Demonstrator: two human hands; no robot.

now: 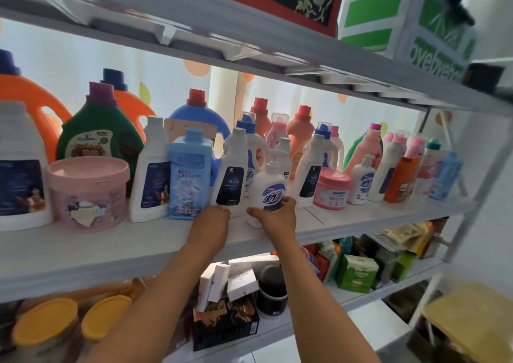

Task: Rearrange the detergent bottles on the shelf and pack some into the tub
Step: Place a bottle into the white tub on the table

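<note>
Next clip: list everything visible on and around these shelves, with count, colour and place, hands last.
pump bottle: one, white with blue label, middle shelf front, held
slim bottle: one, white with dark label, left of the pump bottle
square bottle: one, light blue, further left
tub: one, pink, middle shelf left
jar: one, pink lid, middle shelf right
big jugs: several, orange, green, blue, at the back
other bottles: many, pink, white, orange, right end
middle shelf: white
carton: one, green and white, top shelf
boxes: several, green, white, black, lower shelf
yellow lids: two, lower left
left hand: grip at the slim bottle's base
right hand: grip on the pump bottle
</note>
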